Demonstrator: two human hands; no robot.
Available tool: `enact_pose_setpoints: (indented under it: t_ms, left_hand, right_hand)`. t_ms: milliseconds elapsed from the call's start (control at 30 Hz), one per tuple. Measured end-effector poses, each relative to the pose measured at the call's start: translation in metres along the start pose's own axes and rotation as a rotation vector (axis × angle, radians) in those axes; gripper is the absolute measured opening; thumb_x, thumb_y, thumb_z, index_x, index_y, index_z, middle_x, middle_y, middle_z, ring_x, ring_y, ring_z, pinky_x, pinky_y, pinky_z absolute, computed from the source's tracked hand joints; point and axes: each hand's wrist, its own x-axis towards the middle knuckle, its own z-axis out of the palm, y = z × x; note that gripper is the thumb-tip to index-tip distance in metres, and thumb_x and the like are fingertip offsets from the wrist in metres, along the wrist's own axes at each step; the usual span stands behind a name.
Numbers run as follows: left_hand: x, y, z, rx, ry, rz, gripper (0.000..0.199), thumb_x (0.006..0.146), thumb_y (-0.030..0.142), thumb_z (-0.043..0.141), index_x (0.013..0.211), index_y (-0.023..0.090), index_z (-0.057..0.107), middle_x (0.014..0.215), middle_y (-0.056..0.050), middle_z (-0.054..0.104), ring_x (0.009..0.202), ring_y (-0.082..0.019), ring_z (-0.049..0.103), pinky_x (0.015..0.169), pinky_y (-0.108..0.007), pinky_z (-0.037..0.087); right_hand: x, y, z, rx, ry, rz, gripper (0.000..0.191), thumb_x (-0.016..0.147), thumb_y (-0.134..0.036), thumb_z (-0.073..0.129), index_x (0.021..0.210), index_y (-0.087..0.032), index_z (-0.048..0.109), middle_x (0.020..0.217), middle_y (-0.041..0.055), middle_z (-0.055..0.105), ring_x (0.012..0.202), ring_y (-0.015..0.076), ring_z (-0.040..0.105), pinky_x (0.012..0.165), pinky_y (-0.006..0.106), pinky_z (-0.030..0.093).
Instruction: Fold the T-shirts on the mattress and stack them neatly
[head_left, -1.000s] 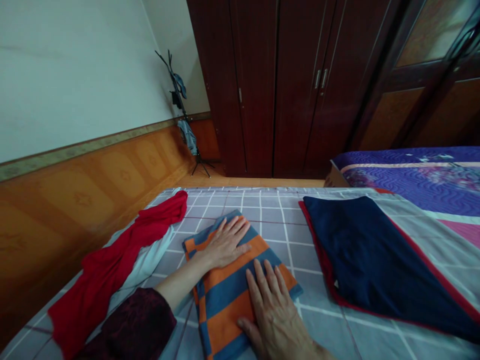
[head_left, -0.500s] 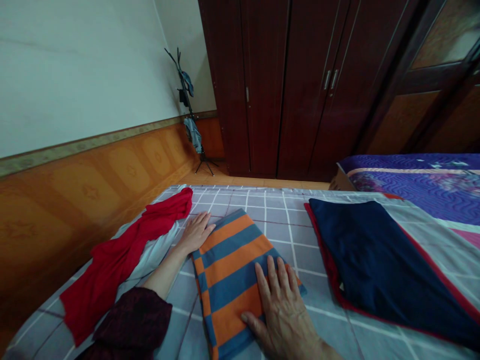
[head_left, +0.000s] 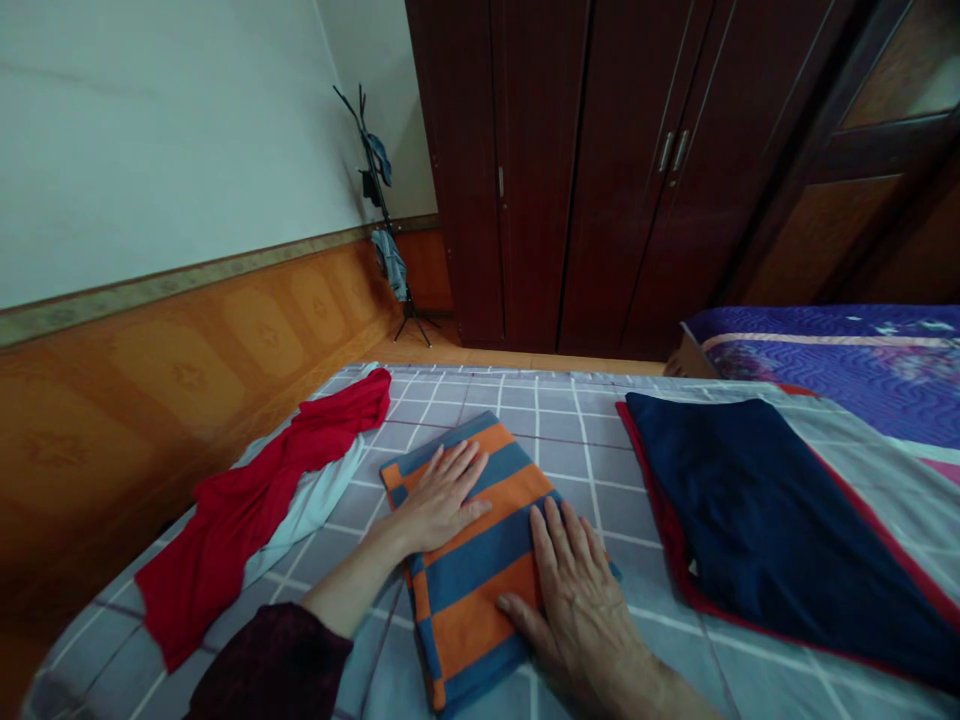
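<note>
Fingers of the left hand and right hand lie extended, gripping nothing, on the folded orange-and-blue striped fabric atop a grey, white-lined bedsheet; sideways pressure could skew the fabric's hidden, probably multiple layers.

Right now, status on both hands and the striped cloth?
Left hand flat on striped cloth. Right hand flat over its right edge. Cloth folded, on checked sheet; nothing else seen atop it.

The right hand hides some striped cloth.
</note>
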Motion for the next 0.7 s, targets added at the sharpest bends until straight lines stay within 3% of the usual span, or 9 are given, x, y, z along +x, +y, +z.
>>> enact_pose_setpoints:
  t_ms: [133,200,267,367,433,500,567,700]
  left_hand:
    - [-0.005,-0.023,0.005,0.007,-0.073,-0.145,0.069,0.094,0.057,0.025,0.15,0.02,0.008,0.156,-0.01,0.004,0.143,-0.024,0.003,0.114,-0.048,0.01]
    - [-0.009,-0.033,0.0,0.035,-0.06,-0.267,0.07,0.094,0.057,0.025,0.149,0.017,0.01,0.155,-0.013,0.01,0.143,-0.026,0.006,0.114,-0.051,0.01]
    - [-0.011,-0.028,-0.008,0.055,-0.021,-0.311,0.069,0.095,0.055,0.024,0.149,0.014,0.012,0.154,-0.014,0.014,0.143,-0.026,0.008,0.114,-0.051,0.008]
    - [-0.008,0.01,-0.016,0.007,0.0,-0.118,0.068,0.096,0.055,0.02,0.15,0.015,0.006,0.155,-0.01,0.008,0.143,-0.022,0.004,0.116,-0.046,0.004]
    - [-0.003,0.04,-0.015,-0.043,-0.063,0.063,0.071,0.095,0.059,0.02,0.15,0.017,0.004,0.156,-0.007,0.006,0.143,-0.019,0.002,0.117,-0.042,0.002]
    - [-0.002,0.062,-0.011,-0.073,-0.141,0.175,0.076,0.092,0.063,0.023,0.15,0.016,0.005,0.156,-0.007,0.006,0.143,-0.02,0.0,0.117,-0.042,0.0]
    - [-0.006,0.069,-0.008,-0.079,-0.2,0.209,0.08,0.09,0.066,0.025,0.149,0.016,0.006,0.156,-0.008,0.005,0.143,-0.022,0.0,0.117,-0.044,0.0]
    - [-0.032,0.057,-0.012,-0.044,-0.224,0.143,0.077,0.091,0.065,0.025,0.15,0.019,0.004,0.156,-0.008,0.003,0.143,-0.024,0.001,0.116,-0.047,0.004]
  right_hand:
    - [0.007,0.008,-0.002,0.005,-0.029,0.021,0.08,0.083,-0.062,0.046,0.134,0.0,0.045,0.141,0.0227,0.041,0.133,0.0373,0.032,0.104,0.052,0.033]
    - [0.013,0.012,-0.009,0.029,-0.07,0.055,0.066,0.087,-0.051,0.046,0.133,-0.003,0.047,0.139,0.0203,0.044,0.13,0.0355,0.037,0.104,0.05,0.035]
    - [0.022,0.018,-0.018,0.084,-0.109,0.09,0.047,0.09,-0.03,0.042,0.13,-0.006,0.051,0.135,0.0163,0.05,0.126,0.031,0.042,0.103,0.047,0.039]
    - [0.033,0.028,-0.026,0.231,-0.13,0.111,0.046,0.081,-0.007,0.035,0.122,-0.008,0.057,0.126,0.0111,0.059,0.118,0.0223,0.05,0.102,0.037,0.041]
    - [0.037,0.034,-0.025,0.308,-0.112,0.111,0.05,0.076,-0.001,0.033,0.118,-0.008,0.059,0.12,0.0098,0.062,0.113,0.0188,0.053,0.102,0.032,0.041]
    - [0.037,0.038,-0.02,0.301,-0.081,0.108,0.052,0.073,0.001,0.032,0.118,-0.005,0.059,0.119,0.0118,0.062,0.115,0.0198,0.051,0.104,0.034,0.04]
    - [0.034,0.04,-0.014,0.229,-0.061,0.099,0.053,0.073,0.001,0.033,0.12,-0.002,0.057,0.124,0.0154,0.059,0.122,0.0239,0.046,0.106,0.039,0.038]
    - [0.033,0.044,-0.011,0.159,-0.065,0.058,0.051,0.074,-0.004,0.039,0.122,-0.002,0.056,0.128,0.0166,0.056,0.124,0.0288,0.044,0.106,0.044,0.038]
